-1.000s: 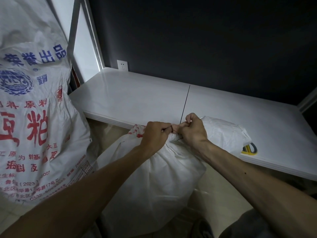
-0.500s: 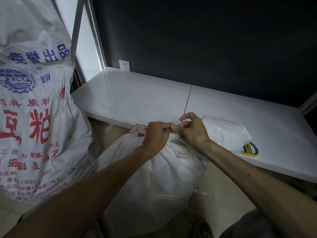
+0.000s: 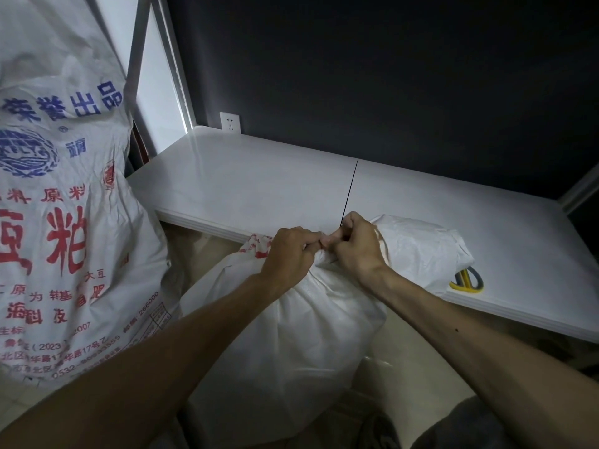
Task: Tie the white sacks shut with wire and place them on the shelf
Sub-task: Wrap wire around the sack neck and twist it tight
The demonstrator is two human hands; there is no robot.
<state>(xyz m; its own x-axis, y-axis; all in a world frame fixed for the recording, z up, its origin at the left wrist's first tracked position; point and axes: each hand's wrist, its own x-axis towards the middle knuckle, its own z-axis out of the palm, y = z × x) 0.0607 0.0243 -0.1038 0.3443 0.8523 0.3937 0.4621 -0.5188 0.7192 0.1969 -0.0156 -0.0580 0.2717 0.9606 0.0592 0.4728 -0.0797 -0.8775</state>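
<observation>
A full white sack (image 3: 285, 338) stands on the floor in front of the white shelf (image 3: 265, 192), its gathered neck leaning onto the shelf's front edge. My left hand (image 3: 288, 254) grips the bunched neck from the left. My right hand (image 3: 356, 244) pinches a thin dark wire (image 3: 348, 196) at the neck, fingers curled. The wire's free end sticks straight up over the shelf. The sack's loose top (image 3: 421, 247) flops onto the shelf to the right of my hands.
A large printed white sack (image 3: 58, 222) with blue and red characters stands at the left, against the shelf's metal post (image 3: 168, 59). Yellow-handled scissors (image 3: 466, 280) lie on the shelf by the loose top. A wall socket (image 3: 230, 122) sits on the dark wall.
My right hand has shifted slightly at the neck and its fingers have curled tighter round the wire. The left hand keeps its grip. The sack has not moved.
</observation>
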